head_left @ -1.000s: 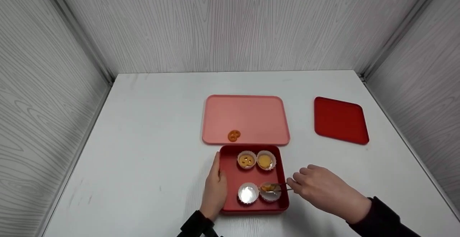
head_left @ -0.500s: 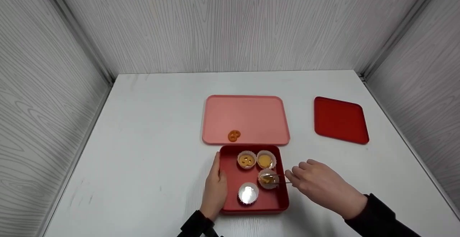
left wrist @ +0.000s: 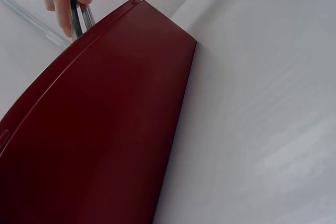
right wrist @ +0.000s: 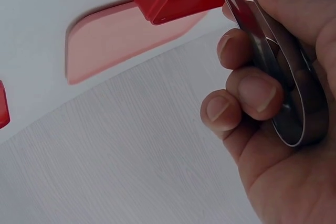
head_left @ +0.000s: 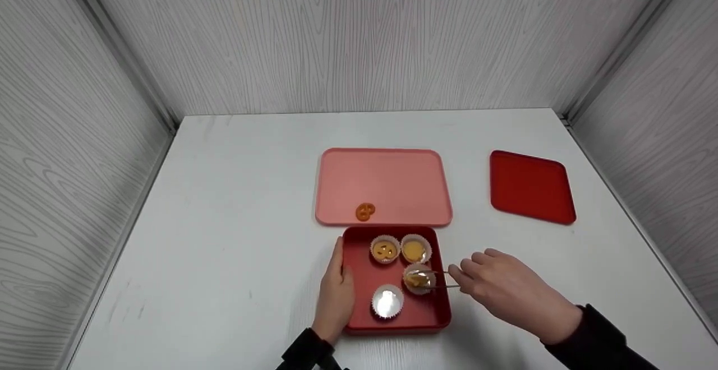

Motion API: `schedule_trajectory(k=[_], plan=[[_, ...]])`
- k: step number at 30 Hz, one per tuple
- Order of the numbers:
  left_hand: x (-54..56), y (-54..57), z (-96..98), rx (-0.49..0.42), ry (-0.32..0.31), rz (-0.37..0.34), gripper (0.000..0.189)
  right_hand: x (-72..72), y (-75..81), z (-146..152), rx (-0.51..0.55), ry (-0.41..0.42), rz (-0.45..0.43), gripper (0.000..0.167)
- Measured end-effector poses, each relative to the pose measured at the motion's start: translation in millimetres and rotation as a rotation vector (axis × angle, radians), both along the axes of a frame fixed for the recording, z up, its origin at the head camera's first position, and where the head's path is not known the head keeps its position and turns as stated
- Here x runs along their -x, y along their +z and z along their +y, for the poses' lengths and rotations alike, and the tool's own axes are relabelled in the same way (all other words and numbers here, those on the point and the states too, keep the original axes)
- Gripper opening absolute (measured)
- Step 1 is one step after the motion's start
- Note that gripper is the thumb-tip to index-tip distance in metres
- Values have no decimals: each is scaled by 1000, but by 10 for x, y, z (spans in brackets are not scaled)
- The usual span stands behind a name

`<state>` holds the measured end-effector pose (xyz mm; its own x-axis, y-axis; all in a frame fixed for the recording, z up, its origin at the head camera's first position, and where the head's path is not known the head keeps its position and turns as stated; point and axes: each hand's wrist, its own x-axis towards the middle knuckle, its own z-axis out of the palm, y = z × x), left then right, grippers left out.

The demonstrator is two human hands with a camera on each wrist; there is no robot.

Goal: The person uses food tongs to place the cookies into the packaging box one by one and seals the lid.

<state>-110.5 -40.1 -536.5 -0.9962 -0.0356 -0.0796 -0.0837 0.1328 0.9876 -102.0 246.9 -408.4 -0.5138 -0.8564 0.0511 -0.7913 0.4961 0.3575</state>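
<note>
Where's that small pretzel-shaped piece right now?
In the head view, the pretzel-shaped piece lies on the pink tray, left of its centre near the front edge, just beyond the red box.

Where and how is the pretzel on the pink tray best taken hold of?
Probably by its left and right outer edges, with the tongs coming from above: the pretzel lies flat on the pink tray, both sides are free, and the red box crowds the near side.
</note>
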Motion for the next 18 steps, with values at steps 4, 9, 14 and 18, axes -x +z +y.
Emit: schedule_trajectory(k=[4,9,14,18], plan=[[-3,-4,-6,-6,-7,0,60,-4,5,8,21,3,-5,33],[-5,-7,-7,-5,-12,1,60,-8,21,17,32,3,-16,33],[-12,9,-2,-16,-14,1,60,-13,38,34,46,6,-22,35],[-16,17,-2,-18,-13,5,60,-19,60,49,60,6,-22,37]])
